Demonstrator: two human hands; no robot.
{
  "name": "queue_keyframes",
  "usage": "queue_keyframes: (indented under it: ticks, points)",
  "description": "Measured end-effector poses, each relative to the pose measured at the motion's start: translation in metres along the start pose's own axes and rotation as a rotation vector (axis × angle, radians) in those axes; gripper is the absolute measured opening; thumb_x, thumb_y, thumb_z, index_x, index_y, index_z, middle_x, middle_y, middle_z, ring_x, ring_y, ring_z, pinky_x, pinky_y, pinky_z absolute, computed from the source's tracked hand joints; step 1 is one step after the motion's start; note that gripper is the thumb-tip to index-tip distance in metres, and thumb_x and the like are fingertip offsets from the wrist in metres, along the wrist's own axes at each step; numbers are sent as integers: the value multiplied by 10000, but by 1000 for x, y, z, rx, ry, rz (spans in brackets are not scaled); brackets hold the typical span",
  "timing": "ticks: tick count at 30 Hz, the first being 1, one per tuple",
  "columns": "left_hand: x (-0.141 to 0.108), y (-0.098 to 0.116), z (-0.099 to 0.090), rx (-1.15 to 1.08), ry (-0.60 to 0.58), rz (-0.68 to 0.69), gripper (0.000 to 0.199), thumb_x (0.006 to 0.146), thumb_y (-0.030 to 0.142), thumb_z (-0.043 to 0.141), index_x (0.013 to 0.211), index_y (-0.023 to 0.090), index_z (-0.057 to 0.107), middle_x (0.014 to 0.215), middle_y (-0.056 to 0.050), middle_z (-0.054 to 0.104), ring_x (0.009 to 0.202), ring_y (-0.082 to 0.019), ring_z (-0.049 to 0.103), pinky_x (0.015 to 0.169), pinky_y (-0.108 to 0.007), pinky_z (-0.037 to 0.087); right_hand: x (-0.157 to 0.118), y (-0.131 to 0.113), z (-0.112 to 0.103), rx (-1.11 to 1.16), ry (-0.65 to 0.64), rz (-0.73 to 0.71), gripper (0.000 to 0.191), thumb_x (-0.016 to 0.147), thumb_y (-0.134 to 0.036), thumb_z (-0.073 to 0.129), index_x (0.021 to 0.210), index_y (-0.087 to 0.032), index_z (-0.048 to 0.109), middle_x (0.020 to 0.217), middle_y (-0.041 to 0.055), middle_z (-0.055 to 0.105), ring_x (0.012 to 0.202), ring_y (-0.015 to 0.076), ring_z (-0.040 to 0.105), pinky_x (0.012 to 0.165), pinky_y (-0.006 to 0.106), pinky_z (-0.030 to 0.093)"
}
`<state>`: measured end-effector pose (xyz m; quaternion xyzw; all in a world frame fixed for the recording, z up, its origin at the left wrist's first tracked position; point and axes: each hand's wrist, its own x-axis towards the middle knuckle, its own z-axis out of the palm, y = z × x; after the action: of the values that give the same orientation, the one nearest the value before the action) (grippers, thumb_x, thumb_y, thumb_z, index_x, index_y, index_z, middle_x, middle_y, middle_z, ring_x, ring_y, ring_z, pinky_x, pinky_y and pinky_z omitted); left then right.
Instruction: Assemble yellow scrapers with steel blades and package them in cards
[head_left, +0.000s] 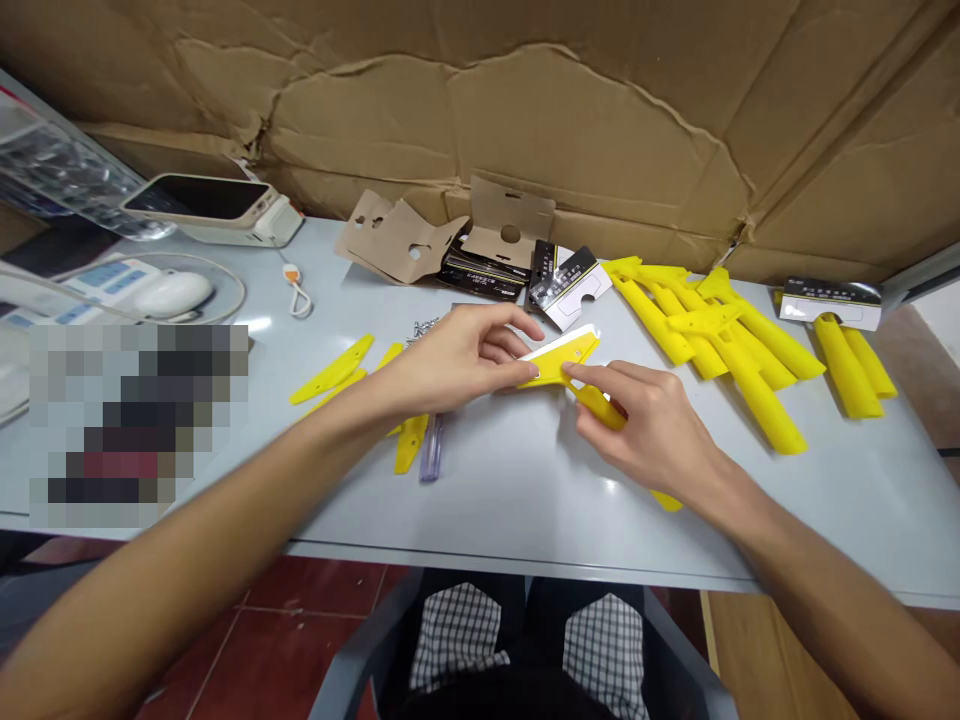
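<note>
A yellow plastic scraper [553, 364], with a white strip along its far edge, is held between both hands above the table. My left hand [461, 358] pinches the left end of its wide head, thumb on the yellow face, other fingers behind it. My right hand [649, 418] wraps round the handle, its index finger touching the head; the handle's end shows below the palm. Left of the hands lie loose yellow head plates [332, 370], small metal screws [422, 328] and a clear purplish plastic rod [431, 448], perhaps a screwdriver handle, partly hidden by my left arm.
Several yellow handles [761, 400] lie piled at right, beside handles with a black-and-white card [829, 303]. Folded cardboard sleeves [401, 238] and printed cards [568, 285] sit at the back against a cardboard wall [510, 120]. A phone-like device [214, 205] and a white mouse [172, 294] are at left.
</note>
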<state>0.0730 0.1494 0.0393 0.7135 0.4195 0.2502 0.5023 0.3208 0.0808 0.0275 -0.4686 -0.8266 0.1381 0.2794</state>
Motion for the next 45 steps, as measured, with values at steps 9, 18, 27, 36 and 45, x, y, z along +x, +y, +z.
queue_keyframes:
  ticks: [9,18,27,36,45]
  points:
    - [-1,5,-3,3,4,-26,330,872,351,783,1149,205,680,919,-61,808,753,-206,775,723,-353,648,0,-2,-2,-17,35,-1,376,940,-204,625,1263,-147,808,835,55,739,643,161,599,648,310,470]
    - [-16,17,-47,605,321,194,204,906,418,704,998,251,777,893,-35,774,798,-205,689,814,-352,577,4,6,-7,-40,58,34,395,907,-208,622,1245,-163,822,828,46,760,632,166,617,647,318,491]
    - [-10,5,-55,767,-76,238,249,916,357,616,1031,268,818,974,-40,815,859,-224,735,809,-329,521,6,13,-8,-73,26,68,402,898,-194,645,1263,-154,808,883,64,783,680,191,660,696,343,521]
    - [-9,8,-39,645,117,287,266,924,424,703,1076,228,799,1070,-70,818,961,-236,746,924,-366,561,4,11,-7,-121,18,66,360,915,-197,656,1256,-193,773,1100,103,731,631,154,597,686,357,536]
    - [-3,-3,7,-100,62,52,298,892,288,791,1167,186,740,974,-69,831,906,-219,811,882,-382,671,0,2,-10,-216,71,-44,352,949,-145,638,1284,-204,725,1429,139,691,800,217,724,637,371,569]
